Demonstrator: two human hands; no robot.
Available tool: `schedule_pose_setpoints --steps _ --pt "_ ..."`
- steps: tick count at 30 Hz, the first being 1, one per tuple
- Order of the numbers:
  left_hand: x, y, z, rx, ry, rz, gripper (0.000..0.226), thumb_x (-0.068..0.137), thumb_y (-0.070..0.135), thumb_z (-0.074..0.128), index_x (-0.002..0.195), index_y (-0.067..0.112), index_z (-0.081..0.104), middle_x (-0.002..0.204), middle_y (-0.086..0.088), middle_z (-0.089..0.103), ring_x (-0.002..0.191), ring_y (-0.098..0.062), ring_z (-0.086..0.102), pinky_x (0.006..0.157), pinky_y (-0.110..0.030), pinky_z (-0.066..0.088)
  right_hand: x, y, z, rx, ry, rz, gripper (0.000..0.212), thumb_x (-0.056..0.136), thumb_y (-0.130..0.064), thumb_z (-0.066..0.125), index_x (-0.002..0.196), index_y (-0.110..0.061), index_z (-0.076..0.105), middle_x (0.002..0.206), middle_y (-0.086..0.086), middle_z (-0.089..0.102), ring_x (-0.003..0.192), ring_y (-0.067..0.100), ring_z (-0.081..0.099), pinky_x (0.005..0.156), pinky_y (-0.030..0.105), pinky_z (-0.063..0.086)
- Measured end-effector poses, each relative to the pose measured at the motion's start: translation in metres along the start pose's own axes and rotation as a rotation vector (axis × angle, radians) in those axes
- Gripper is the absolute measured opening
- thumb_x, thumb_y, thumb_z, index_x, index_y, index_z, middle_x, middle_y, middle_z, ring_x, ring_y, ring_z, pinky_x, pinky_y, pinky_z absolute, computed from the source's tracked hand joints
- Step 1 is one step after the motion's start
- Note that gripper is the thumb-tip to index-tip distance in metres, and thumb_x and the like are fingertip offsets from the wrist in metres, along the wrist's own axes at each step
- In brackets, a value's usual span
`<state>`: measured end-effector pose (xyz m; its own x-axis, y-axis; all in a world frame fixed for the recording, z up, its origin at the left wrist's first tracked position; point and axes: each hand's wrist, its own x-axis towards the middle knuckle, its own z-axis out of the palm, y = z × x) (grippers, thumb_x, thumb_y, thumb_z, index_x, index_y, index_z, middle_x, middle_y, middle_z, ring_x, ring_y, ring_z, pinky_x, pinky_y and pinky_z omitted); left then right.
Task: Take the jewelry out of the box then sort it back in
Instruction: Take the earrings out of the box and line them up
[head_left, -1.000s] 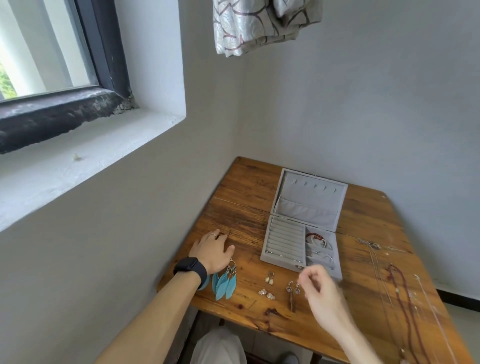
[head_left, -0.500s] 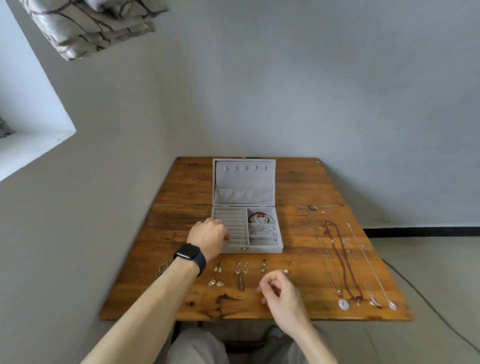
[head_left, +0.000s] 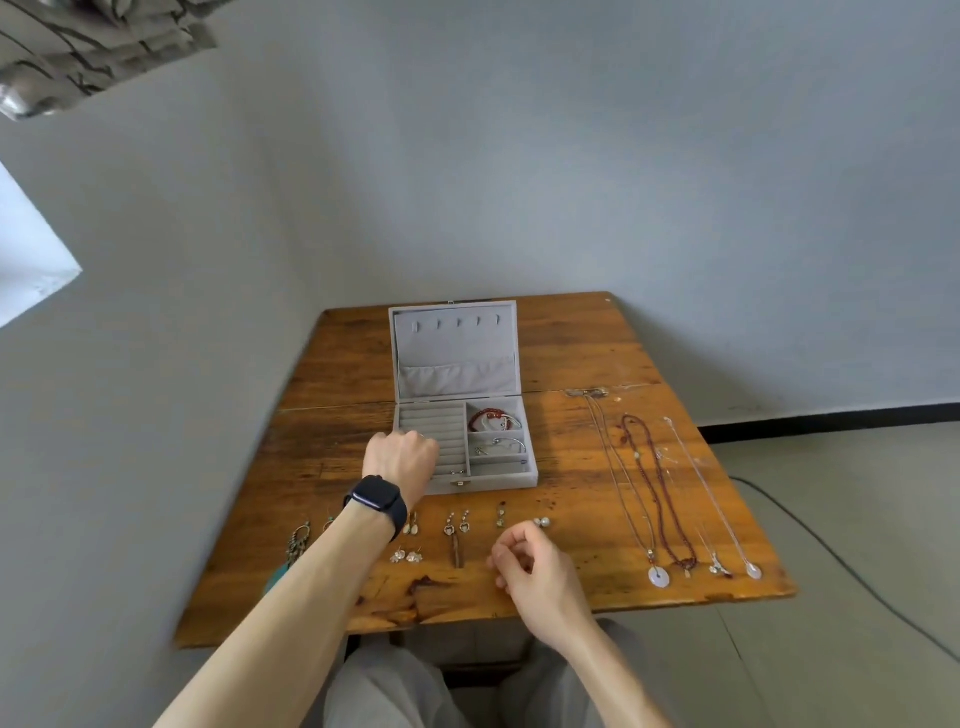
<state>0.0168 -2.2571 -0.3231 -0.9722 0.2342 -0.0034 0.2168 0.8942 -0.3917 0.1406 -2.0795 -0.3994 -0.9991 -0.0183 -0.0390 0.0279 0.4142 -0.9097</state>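
- The jewelry box (head_left: 498, 482) lies open at the middle of the worktop (head_left: 571, 358), with its lid (head_left: 457, 353) folded back toward 12 o'clock.
- The ring rolls (head_left: 431, 422) fill its 9 o'clock half. The compartments at 3 o'clock hold a red bracelet (head_left: 488, 417) and a silver bangle (head_left: 510, 443), so the emptying looks unfinished.
- The left hand (head_left: 401, 457) is knuckles-up over the ring rolls with fingers curled down. Its tips are hidden, so I cannot tell whether it is grasping a ring.
- To do this step well, I would pull any ring straight up out of its slot, steadying the light box so it does not slide.
- Earrings (head_left: 457, 525) are laid in pairs at the box's 6 o'clock, and necklaces (head_left: 654, 493) lie stretched out at 3 o'clock.
- The right hand (head_left: 530, 571) hovers at 5 o'clock, loosely curled. I cannot tell whether it is pinching something.
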Motion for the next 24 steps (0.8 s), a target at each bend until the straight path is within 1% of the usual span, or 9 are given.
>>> schedule_pose_setpoints --steps 4,8,14,17,19,20,22,24 --pt "0.002 0.004 -0.002 0.060 0.008 0.052 0.020 0.098 0.003 0.052 0.106 0.016 0.065 0.106 -0.004 0.070 0.100 -0.025 0.065 0.088 -0.036 0.047 -0.001 0.000 0.001 0.018 0.003 0.000 0.009 0.099 -0.028 0.056 0.091 -0.031 0.057 0.090 -0.015 0.070 0.076 0.004 0.067 0.065 0.013 0.049" --pt "0.000 0.007 -0.002 0.167 0.014 0.172 0.019 0.098 0.004 0.053 0.105 0.014 0.067 0.107 -0.004 0.069 0.101 -0.025 0.065 0.087 -0.036 0.045 -0.002 -0.001 0.001 0.016 0.009 0.010 0.009 0.099 -0.029 0.056 0.091 -0.032 0.057 0.089 -0.014 0.070 0.076 0.004 0.066 0.065 0.012 0.049" --pt "0.000 0.003 0.002 0.140 0.008 0.186 0.020 0.099 0.008 0.053 0.115 0.014 0.063 0.113 -0.005 0.064 0.101 -0.024 0.063 0.085 -0.036 0.047 0.000 -0.001 0.001 0.016 0.014 0.017 0.010 0.099 -0.028 0.056 0.090 -0.030 0.058 0.088 -0.011 0.071 0.076 0.005 0.066 0.066 0.015 0.051" --pt "-0.002 -0.004 0.004 0.020 0.032 0.145 0.019 0.097 0.014 0.053 0.115 0.017 0.061 0.111 -0.003 0.064 0.100 -0.023 0.063 0.084 -0.035 0.046 0.000 -0.001 0.000 0.013 0.014 0.016 0.010 0.100 -0.027 0.056 0.091 -0.030 0.058 0.087 -0.009 0.071 0.075 0.004 0.066 0.067 0.018 0.053" --pt "-0.005 -0.009 0.003 -0.107 0.079 0.080 0.016 0.097 0.020 0.051 0.109 0.019 0.061 0.108 0.000 0.066 0.096 -0.021 0.063 0.082 -0.034 0.047 -0.001 0.000 0.001 -0.001 0.017 0.007 0.010 0.100 -0.027 0.056 0.090 -0.031 0.058 0.086 -0.009 0.071 0.074 0.005 0.066 0.068 0.020 0.054" --pt "-0.008 -0.011 0.002 -0.193 0.120 0.042 0.016 0.097 0.025 0.049 0.105 0.020 0.062 0.104 0.001 0.067 0.092 -0.020 0.063 0.079 -0.033 0.048 -0.001 0.000 0.001 -0.008 0.021 -0.009 0.011 0.099 -0.027 0.057 0.090 -0.032 0.058 0.086 -0.010 0.071 0.075 0.005 0.066 0.068 0.020 0.054" --pt "-0.021 -0.013 0.001 -0.396 0.207 -0.038 0.016 0.096 0.031 0.050 0.099 0.022 0.063 0.095 0.004 0.067 0.082 -0.017 0.062 0.068 -0.029 0.050 -0.001 0.001 0.002 -0.041 0.034 -0.055 0.012 0.097 -0.028 0.062 0.088 -0.035 0.061 0.087 -0.018 0.069 0.082 0.001 0.065 0.070 0.014 0.051" --pt "-0.041 -0.006 0.004 -0.554 0.292 -0.077 0.014 0.094 0.035 0.056 0.096 0.024 0.065 0.091 0.008 0.066 0.080 -0.013 0.060 0.062 -0.027 0.049 -0.002 0.001 0.005 -0.084 0.067 -0.101 0.012 0.095 -0.026 0.066 0.088 -0.035 0.063 0.087 -0.020 0.067 0.091 -0.004 0.061 0.073 0.009 0.048"
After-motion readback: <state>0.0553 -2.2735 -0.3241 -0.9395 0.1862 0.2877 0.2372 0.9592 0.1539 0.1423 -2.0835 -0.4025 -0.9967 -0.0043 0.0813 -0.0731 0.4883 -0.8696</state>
